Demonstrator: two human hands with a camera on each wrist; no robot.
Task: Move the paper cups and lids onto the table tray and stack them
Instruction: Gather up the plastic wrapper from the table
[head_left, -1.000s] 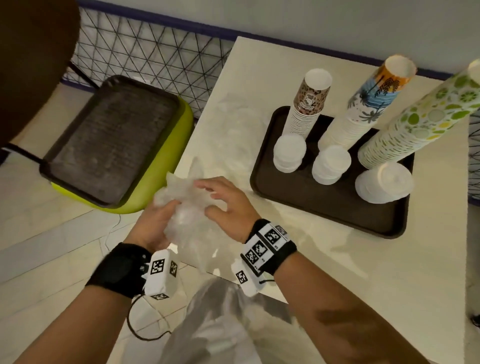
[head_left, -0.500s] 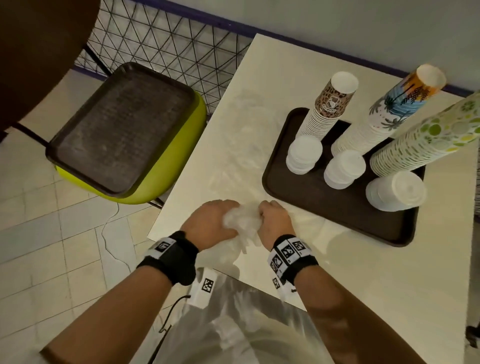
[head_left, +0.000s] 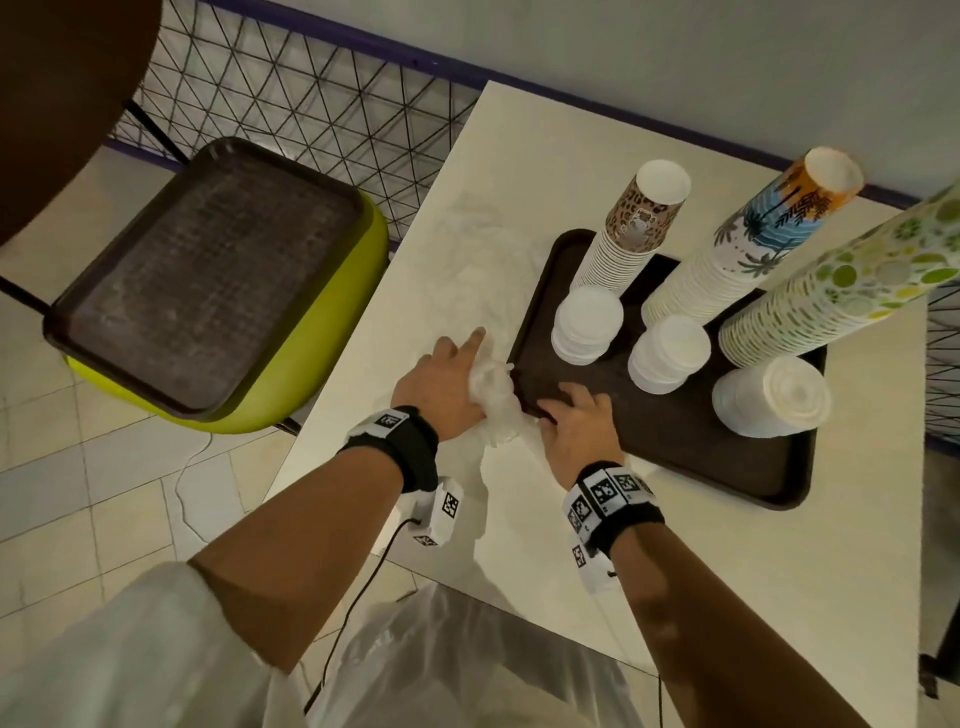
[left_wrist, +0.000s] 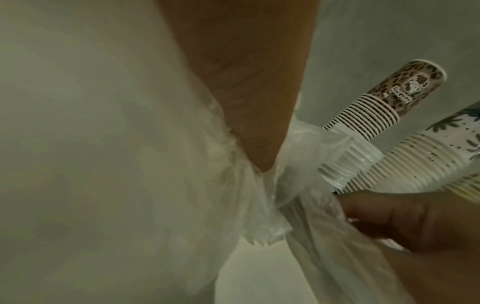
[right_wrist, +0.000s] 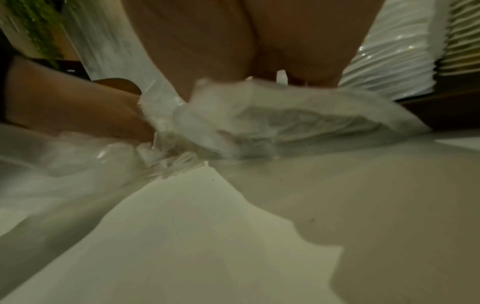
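On the table, a brown tray (head_left: 675, 452) carries three tall cup stacks: leopard-print (head_left: 631, 223), palm-print (head_left: 743, 254) and green-dotted (head_left: 841, 291). Three white lid stacks (head_left: 587, 325) (head_left: 667, 353) (head_left: 771, 395) stand in front of them. At the tray's near-left corner lies a crumpled wad of clear plastic wrap (head_left: 493, 400). My left hand (head_left: 447, 384) holds its left side with the index finger stretched out. My right hand (head_left: 576, 421) grips its right side, fingers bent over the tray's rim. In the wrist views the plastic wrap (left_wrist: 259, 205) (right_wrist: 272, 123) bunches between both hands.
A second brown tray (head_left: 208, 270) lies bare on a lime-green chair left of the table. A black wire fence (head_left: 311, 104) runs behind it. More loose clear plastic (head_left: 478, 244) lies on the table left of the tray. A plastic bag (head_left: 441, 670) hangs below the table's near edge.
Both hands moved from the table's near-left edge forward and right to the tray's corner, squeezing the plastic from a loose sheet into a small wad.
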